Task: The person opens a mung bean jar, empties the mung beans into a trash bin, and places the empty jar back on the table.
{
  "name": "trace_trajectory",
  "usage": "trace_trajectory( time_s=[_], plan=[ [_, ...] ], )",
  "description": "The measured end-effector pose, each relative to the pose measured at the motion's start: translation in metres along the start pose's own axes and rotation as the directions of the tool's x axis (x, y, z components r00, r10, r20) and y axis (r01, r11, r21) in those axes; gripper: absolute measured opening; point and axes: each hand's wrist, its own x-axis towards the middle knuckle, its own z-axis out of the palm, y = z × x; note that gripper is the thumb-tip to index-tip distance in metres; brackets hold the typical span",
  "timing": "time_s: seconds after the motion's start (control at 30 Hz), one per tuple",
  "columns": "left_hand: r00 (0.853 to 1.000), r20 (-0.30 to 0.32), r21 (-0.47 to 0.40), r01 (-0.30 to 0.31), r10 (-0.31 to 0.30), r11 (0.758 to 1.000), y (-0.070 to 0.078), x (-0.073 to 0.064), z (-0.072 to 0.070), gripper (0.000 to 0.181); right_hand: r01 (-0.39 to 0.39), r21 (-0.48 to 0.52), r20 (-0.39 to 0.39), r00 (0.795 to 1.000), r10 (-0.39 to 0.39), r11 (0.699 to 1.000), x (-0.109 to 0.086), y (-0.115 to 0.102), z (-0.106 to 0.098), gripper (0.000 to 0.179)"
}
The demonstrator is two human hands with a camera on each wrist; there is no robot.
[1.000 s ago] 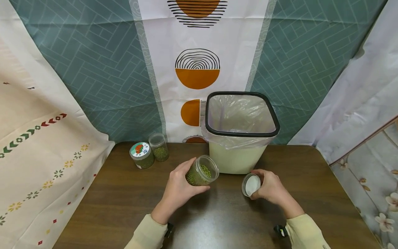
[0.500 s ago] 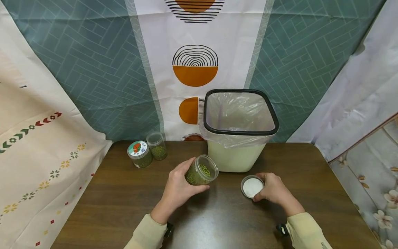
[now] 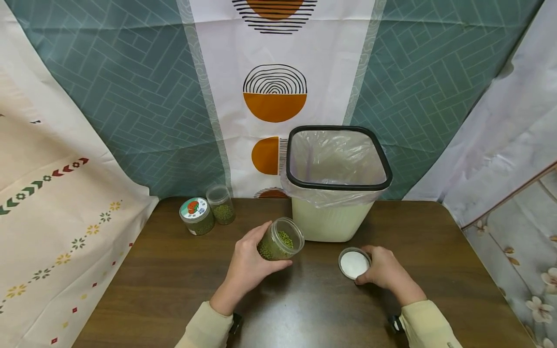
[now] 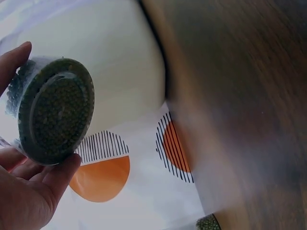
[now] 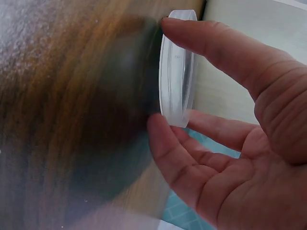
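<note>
My left hand (image 3: 252, 263) grips a clear plastic jar (image 3: 266, 251) of green beans, tilted with its uncovered mouth toward the right. In the left wrist view the jar's round base (image 4: 60, 112) faces the camera, with beans lying against it. At the right, the thumb and fingers of my right hand (image 3: 385, 270) pinch a clear round lid (image 3: 354, 264) by its rim, white liner facing up. The right wrist view has the lid (image 5: 176, 72) edge-on, level with the tabletop; whether it touches the wood I cannot tell.
A pale green bin (image 3: 330, 220) with a black rim and clear plastic liner stands behind the hands. At the back left are a lidded jar (image 3: 197, 217) with a printed label and a slimmer clear jar (image 3: 222, 205), both holding green beans. Cloth hangs around the brown table (image 3: 174, 285).
My right hand has brought the lid slightly nearer the front, and the lid has gone from tilted to flat. The left hand and its jar have hardly moved.
</note>
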Motion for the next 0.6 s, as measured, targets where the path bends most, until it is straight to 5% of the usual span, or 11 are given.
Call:
trace_trajectory(
  time_s=[0.37, 0.6],
  plan=[
    [0.999, -0.034, 0.0, 0.02, -0.02, 1.0, -0.002, 0.0, -0.007, 0.09, 0.031, -0.041, 0.045, 0.999, -0.029, 0.999, -0.006, 0.001, -0.006, 0.09],
    [0.992, -0.121, -0.03, 0.04, -0.044, 0.999, -0.001, 0.006, -0.016, 0.09, 0.056, -0.025, 0.032, 0.998, -0.055, 0.998, -0.012, -0.014, -0.06, 0.071]
  ],
)
